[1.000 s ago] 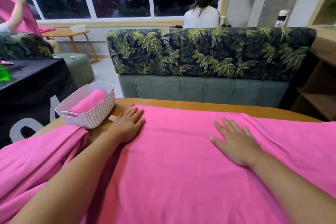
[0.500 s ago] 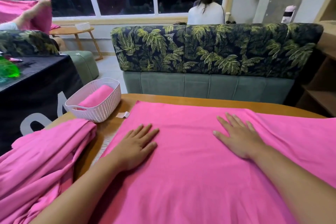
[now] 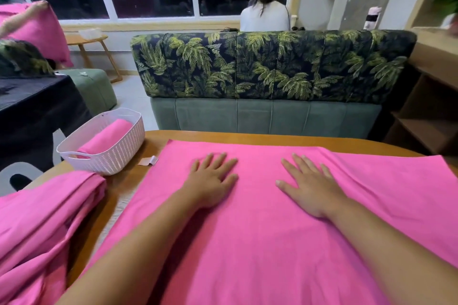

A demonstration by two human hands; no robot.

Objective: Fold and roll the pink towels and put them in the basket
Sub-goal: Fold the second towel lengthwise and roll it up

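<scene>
On the spread pink towel (image 3: 247,242), your left hand (image 3: 213,178) has slid inward toward your right hand (image 3: 309,188), both flat, fingers splayed, gripping nothing, so smoothing looks done.

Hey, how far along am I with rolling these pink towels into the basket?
Done: one rolled towel lies in the white basket. In hand: a spread towel lies on the table, with the left hand and right hand flat on it; it is not yet rolled. Left: rolling and basketing that one, plus the bunched pink cloth at the table's left edge.
</scene>
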